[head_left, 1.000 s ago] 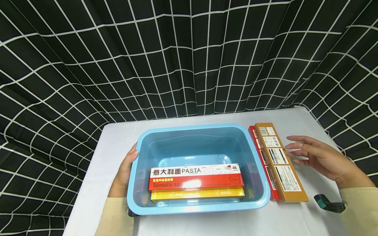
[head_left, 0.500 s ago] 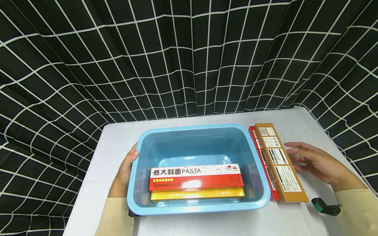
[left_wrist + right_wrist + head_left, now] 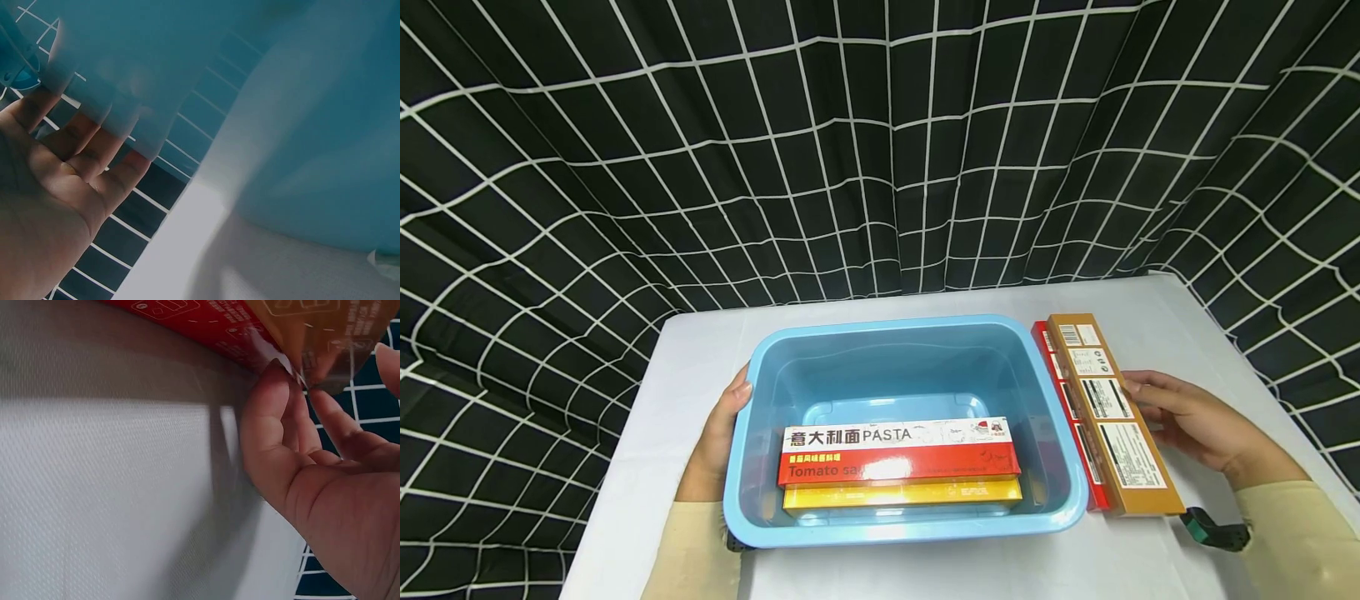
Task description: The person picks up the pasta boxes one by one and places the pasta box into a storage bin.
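Note:
A light blue plastic storage bin (image 3: 895, 535) stands on the table. My left hand (image 3: 718, 433) holds its left rim; in the left wrist view the fingertips show through the translucent plastic. Inside the bin a red and white pasta box (image 3: 917, 465) rests over a yellow box (image 3: 902, 497), towards the near wall. To the bin's right lie a long brown box (image 3: 1138, 496) with white labels and a red box (image 3: 1093, 493) beside it. My right hand (image 3: 1191, 421) touches the brown box's right side, its fingertips at a box edge in the right wrist view, thumb apart.
A white cloth covers the table (image 3: 940, 575). Black curtains (image 3: 850, 167) with a white grid surround its back and sides. A dark wrist strap (image 3: 1213, 530) hangs below the right wrist.
My right hand has moved left and slightly towards me, from beside the brown box until its fingers meet that box's right side. The left hand and the bin have stayed in place.

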Demonstrator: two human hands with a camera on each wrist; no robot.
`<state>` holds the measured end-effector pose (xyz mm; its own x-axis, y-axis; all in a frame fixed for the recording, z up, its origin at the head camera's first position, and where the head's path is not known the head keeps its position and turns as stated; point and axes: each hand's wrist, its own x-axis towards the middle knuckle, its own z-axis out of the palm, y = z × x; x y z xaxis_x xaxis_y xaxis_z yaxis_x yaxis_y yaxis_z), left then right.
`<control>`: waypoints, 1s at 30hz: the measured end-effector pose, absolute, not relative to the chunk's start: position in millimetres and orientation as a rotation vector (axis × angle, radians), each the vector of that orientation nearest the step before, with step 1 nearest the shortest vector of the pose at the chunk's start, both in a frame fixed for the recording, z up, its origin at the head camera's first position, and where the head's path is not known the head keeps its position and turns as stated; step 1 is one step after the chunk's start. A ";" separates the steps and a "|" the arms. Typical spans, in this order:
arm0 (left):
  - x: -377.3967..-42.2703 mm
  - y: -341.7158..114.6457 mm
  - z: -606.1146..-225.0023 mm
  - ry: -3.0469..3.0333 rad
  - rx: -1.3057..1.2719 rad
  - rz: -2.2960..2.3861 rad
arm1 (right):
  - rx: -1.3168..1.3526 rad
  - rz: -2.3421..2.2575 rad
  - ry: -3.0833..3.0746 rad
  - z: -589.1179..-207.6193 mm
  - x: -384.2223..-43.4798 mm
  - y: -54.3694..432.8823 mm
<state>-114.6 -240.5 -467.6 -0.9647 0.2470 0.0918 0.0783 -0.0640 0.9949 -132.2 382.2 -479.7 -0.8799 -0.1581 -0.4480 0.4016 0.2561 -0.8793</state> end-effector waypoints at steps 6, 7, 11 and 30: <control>-115.0 -241.1 -469.0 2.057 0.353 2.178 | 0.227 -1.664 2.044 -481.6 -133.3 381.8; -115.1 -241.1 -469.3 2.054 0.353 2.179 | 0.227 -1.669 2.039 -481.8 -133.2 382.1; -115.3 -240.8 -470.2 2.057 0.351 2.181 | 0.223 -1.699 2.018 -481.9 -132.9 383.3; -115.4 -240.2 -467.3 2.066 0.369 2.186 | 0.128 -1.693 1.930 -479.1 -136.3 391.2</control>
